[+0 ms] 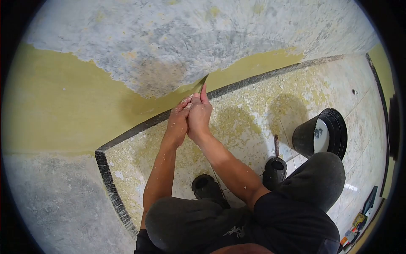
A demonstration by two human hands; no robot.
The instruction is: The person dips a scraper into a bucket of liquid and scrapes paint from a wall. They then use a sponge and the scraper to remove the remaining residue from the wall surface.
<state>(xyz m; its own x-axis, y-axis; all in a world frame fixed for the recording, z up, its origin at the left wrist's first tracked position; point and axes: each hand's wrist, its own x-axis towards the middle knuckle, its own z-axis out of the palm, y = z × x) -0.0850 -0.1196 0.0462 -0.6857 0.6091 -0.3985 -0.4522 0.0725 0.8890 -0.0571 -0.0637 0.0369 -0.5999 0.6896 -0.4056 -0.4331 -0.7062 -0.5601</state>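
Note:
My right hand is closed round a scraper, its index finger stretched along the blade. Pressed against it on the left, my left hand is closed too, at the same tool; the handle is hidden by the fingers. The thin blade's tip touches the wall where the yellow-green paint meets the bare, scraped grey-white surface. White flakes cling to my fingers and forearms.
A dark skirting strip runs along the wall's foot. Paint chips litter the tiled floor. A black bucket with whitish liquid stands at right, near a narrow brownish tool. Several small items lie at far right.

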